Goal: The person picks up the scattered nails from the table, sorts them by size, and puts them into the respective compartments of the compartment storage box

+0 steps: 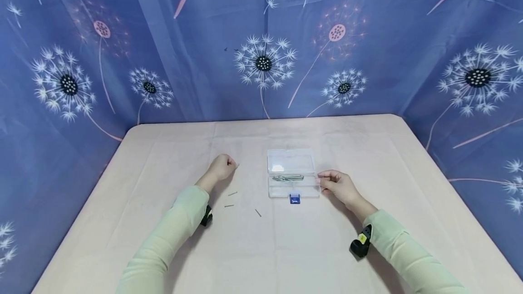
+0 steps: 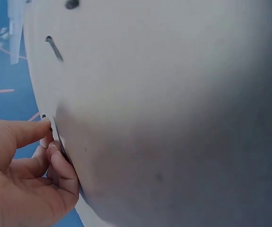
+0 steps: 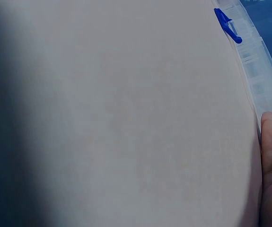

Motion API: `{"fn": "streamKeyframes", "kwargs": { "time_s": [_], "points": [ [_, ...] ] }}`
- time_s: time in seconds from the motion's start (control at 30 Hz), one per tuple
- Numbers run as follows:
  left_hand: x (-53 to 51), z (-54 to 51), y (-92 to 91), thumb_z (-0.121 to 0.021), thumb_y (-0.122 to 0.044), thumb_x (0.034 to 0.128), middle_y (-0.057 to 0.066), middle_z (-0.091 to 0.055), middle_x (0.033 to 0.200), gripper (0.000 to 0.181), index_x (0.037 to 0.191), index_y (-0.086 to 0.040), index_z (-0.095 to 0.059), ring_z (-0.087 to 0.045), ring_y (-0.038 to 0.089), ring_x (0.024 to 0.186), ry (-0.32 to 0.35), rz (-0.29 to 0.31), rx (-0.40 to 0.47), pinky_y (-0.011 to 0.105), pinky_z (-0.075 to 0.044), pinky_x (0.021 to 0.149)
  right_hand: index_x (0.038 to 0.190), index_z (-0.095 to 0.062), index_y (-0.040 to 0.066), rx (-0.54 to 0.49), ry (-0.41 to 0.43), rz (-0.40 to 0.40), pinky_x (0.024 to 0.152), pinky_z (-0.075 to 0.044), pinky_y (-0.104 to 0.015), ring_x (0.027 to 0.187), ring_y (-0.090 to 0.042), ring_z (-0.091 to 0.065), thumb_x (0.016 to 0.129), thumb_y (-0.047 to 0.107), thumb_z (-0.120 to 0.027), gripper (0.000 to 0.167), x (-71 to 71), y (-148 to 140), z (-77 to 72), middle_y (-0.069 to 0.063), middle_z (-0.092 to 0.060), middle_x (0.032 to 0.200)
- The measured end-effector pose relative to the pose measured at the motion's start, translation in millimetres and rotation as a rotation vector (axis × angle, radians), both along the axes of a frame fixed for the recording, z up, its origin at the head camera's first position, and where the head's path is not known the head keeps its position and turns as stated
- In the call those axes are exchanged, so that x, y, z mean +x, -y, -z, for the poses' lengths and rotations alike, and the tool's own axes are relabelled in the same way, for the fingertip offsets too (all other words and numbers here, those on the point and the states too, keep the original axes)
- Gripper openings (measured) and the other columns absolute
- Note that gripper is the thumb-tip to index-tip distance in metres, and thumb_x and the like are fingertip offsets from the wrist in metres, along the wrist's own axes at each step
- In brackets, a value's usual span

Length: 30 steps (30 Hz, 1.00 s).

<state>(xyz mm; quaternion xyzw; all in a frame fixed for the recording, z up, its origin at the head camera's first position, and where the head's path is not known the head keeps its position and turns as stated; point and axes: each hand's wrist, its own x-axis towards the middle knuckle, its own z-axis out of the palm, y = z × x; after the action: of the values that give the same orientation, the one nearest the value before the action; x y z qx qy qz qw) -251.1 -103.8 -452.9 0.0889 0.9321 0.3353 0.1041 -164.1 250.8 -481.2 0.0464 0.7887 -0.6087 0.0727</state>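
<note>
My left hand (image 1: 220, 167) pinches a small screw between thumb and fingers, left of the box. In the left wrist view the screw's dark head (image 2: 44, 116) shows just past the fingertips; its rest is mostly hidden. My right hand (image 1: 337, 186) grips the right end of a clear plastic box (image 1: 282, 191), fingers at its side wall. The box's lid stands open toward the back, and a blue latch (image 1: 294, 198) hangs at its front. Several metal screws (image 1: 288, 178) lie together in the rear compartment.
Three loose screws lie on the pale tablecloth between the left forearm and the box: one upper (image 1: 232, 193), one lower (image 1: 229, 206), one nearer the box (image 1: 258, 213). A blue dandelion-print curtain (image 1: 196, 58) surrounds the table's back and sides.
</note>
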Motion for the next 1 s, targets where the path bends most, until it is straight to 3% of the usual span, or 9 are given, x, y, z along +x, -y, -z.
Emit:
{"fn": "streamKeyframes", "kwargs": {
  "time_s": [0.17,0.33,0.6,0.87,1.0],
  "points": [
    [2.1,-1.9,3.2,-0.047,-0.007,0.0957,0.008,-0.054,0.076,0.019,0.089,0.007,-0.059,-0.042,0.013,0.062,0.066,-0.028,0.109,0.022,-0.038,0.056,0.119,-0.051,-0.017,-0.016,0.003,-0.010,0.064,-0.054,-0.016,0.067,-0.003,-0.059,0.090,0.006,-0.060,0.038,0.5,0,-2.0,0.001,-0.063,0.086],
    [5.4,-6.2,3.7,-0.046,-0.007,0.0973,0.018,-0.065,0.095,0.023,0.106,0.010,-0.059,-0.058,0.016,0.076,0.120,-0.042,0.228,0.022,-0.046,0.060,0.121,-0.050,-0.017,-0.027,0.009,-0.011,0.064,-0.054,-0.016,0.067,-0.002,-0.059,0.091,0.006,-0.060,0.039,1.4,0,-3.2,0.002,-0.063,0.085],
    [10.0,-5.6,-2.9,-0.047,-0.002,0.0964,0.021,-0.068,0.097,0.019,0.105,0.012,-0.057,-0.060,0.010,0.070,0.148,-0.026,0.425,0.023,-0.054,0.067,0.120,-0.050,-0.016,-0.016,0.007,-0.010,0.064,-0.053,-0.016,0.067,-0.002,-0.058,0.090,0.007,-0.061,0.040,0.9,1,-1.6,0.002,-0.064,0.084],
    [19.8,-10.7,-14.3,-0.051,-0.003,0.0949,0.022,-0.069,0.099,0.019,0.106,0.011,-0.058,-0.064,0.008,0.069,0.185,-0.019,0.510,0.025,-0.057,0.072,0.119,-0.050,-0.018,-0.027,0.000,-0.004,0.063,-0.053,-0.016,0.066,-0.002,-0.058,0.090,0.005,-0.060,0.039,0.9,2,-0.5,0.004,-0.063,0.081],
    [22.9,-14.3,-23.0,-0.054,-0.003,0.0937,0.022,-0.070,0.098,0.017,0.104,0.010,-0.058,-0.066,0.010,0.070,0.196,0.012,0.532,0.026,-0.057,0.071,0.119,-0.050,-0.018,-0.026,-0.004,-0.001,0.063,-0.053,-0.016,0.066,-0.002,-0.058,0.090,0.006,-0.060,0.039,0.6,2,-0.4,0.004,-0.063,0.082]
  ]
}}
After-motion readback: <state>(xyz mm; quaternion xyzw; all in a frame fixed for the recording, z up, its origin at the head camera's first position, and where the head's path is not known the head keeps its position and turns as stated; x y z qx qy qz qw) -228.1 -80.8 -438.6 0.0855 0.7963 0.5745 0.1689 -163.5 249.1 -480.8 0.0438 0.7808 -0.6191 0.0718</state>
